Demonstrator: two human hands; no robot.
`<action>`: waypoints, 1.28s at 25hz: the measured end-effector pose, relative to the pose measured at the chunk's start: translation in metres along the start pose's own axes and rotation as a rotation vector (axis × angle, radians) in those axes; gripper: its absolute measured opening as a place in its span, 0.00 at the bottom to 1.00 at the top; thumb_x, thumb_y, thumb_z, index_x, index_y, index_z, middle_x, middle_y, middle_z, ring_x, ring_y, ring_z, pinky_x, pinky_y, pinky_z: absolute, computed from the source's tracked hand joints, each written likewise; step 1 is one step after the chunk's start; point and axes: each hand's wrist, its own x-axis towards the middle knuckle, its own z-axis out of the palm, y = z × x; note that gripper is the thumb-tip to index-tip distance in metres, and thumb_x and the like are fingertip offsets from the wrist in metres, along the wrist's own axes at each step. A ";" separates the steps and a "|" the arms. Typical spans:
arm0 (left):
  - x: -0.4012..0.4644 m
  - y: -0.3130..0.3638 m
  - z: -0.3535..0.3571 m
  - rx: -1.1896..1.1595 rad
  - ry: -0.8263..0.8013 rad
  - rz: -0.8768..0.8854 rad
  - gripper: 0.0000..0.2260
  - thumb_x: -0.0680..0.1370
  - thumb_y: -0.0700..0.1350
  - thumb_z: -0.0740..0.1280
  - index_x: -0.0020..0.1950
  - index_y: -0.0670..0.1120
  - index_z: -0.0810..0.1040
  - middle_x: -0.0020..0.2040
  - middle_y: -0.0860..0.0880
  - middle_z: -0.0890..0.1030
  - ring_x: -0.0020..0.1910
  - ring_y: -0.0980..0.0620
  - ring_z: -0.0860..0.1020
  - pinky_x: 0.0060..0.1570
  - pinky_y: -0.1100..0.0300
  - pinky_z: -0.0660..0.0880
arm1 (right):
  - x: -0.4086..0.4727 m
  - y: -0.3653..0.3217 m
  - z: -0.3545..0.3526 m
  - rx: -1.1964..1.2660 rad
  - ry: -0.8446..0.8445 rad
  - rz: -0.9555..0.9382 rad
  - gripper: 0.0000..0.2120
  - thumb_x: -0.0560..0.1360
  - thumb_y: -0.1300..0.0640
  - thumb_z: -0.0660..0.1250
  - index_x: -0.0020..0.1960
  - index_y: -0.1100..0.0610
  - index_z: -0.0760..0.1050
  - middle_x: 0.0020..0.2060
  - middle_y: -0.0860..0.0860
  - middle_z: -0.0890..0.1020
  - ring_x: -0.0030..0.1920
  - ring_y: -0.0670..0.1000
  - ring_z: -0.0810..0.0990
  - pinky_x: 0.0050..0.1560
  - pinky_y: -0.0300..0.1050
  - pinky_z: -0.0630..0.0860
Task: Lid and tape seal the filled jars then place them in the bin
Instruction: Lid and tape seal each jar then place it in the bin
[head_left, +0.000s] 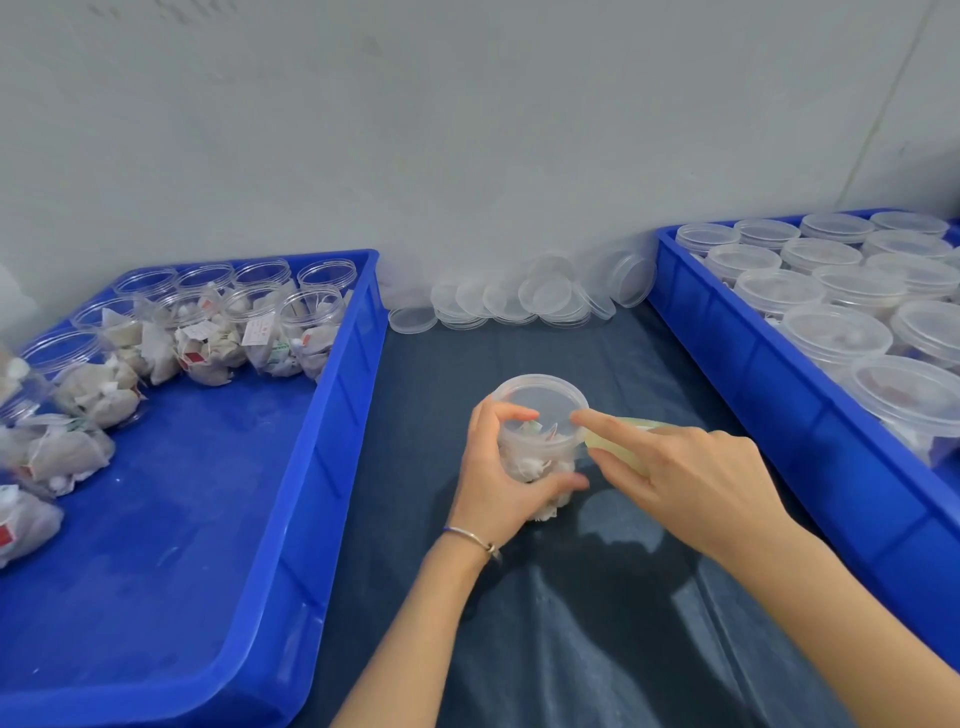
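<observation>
1. one jar (537, 457) is in work now; it stands on the dark cloth (597, 623) between the two blue bins, with a clear lid (540, 397) already on its top.
2. the left hand (498, 480) grips the jar from its left side: the fingers curl around the wall low down, and the thumb reaches up near the lid edge.
3. the right hand (691, 478) holds a roll of clear tape (623, 441), yellowish in colour, just beside the jar on the right; its index finger is straight and presses at the lid rim, it seems on the tape end, but this is too small to be sure.
4. the jar looks light, filled with soft sachets. the thin plastic wall is probably smooth and a little slippery, and it can bend under a hard squeeze, so a wide hold around the body is best, not on the lid.
5. the jar sits inside the left grip and touches the right fingertip only.
6. the left bin (322, 467) holds open filled jars; the right bin (753, 364) holds lidded ones. loose lids (519, 304) lie by the wall.
</observation>
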 end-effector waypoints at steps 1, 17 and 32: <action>0.002 -0.001 0.004 0.025 0.077 0.023 0.25 0.58 0.53 0.79 0.49 0.60 0.70 0.54 0.50 0.74 0.56 0.59 0.74 0.55 0.65 0.71 | 0.001 0.001 -0.001 -0.004 -0.007 -0.006 0.24 0.74 0.34 0.36 0.71 0.29 0.42 0.52 0.38 0.81 0.40 0.45 0.79 0.29 0.40 0.68; 0.013 -0.010 -0.007 -0.141 -0.009 -0.032 0.26 0.59 0.36 0.82 0.47 0.52 0.72 0.59 0.50 0.76 0.62 0.52 0.75 0.60 0.48 0.75 | 0.045 0.070 0.000 0.164 -0.249 0.089 0.15 0.76 0.43 0.55 0.44 0.56 0.67 0.45 0.47 0.71 0.48 0.50 0.68 0.33 0.44 0.63; 0.017 -0.019 -0.020 -0.189 -0.099 -0.067 0.26 0.58 0.39 0.81 0.47 0.51 0.70 0.58 0.48 0.77 0.60 0.55 0.77 0.56 0.59 0.76 | 0.108 0.020 -0.001 0.150 -0.294 -0.060 0.16 0.78 0.43 0.53 0.49 0.55 0.68 0.50 0.46 0.68 0.52 0.49 0.64 0.44 0.48 0.64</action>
